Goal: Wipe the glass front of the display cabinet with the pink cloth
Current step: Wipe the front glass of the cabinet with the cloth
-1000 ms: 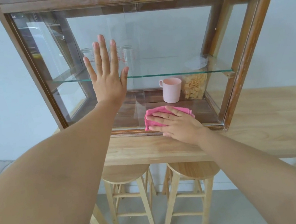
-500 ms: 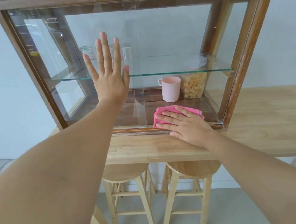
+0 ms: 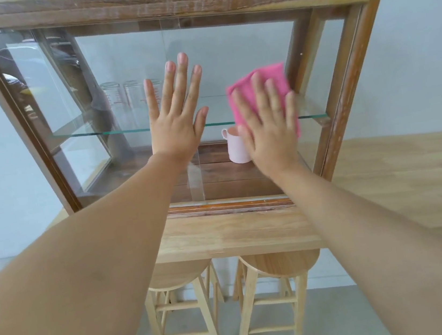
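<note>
wiping wood-framed glass display cabinet [image 3: 347,72] front
right hand [image 3: 268,121] grip flat, pressing bright pink cloth [image 3: 253,81] on glass; left hand [image 3: 177,122] grip released, splayed beside.

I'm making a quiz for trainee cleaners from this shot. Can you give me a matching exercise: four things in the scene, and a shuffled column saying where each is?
Things:
1. pink cloth
2. pink mug
3. drinking glasses
4. stools

Places:
A. on the glass shelf, left side
B. under the wooden counter
C. pressed to the glass under the right hand
D. on the cabinet's wooden floor, below the shelf

Pairs: 1-C, 2-D, 3-A, 4-B

The right hand lies flat on the cloth; the left hand is spread open on the glass front.
</note>
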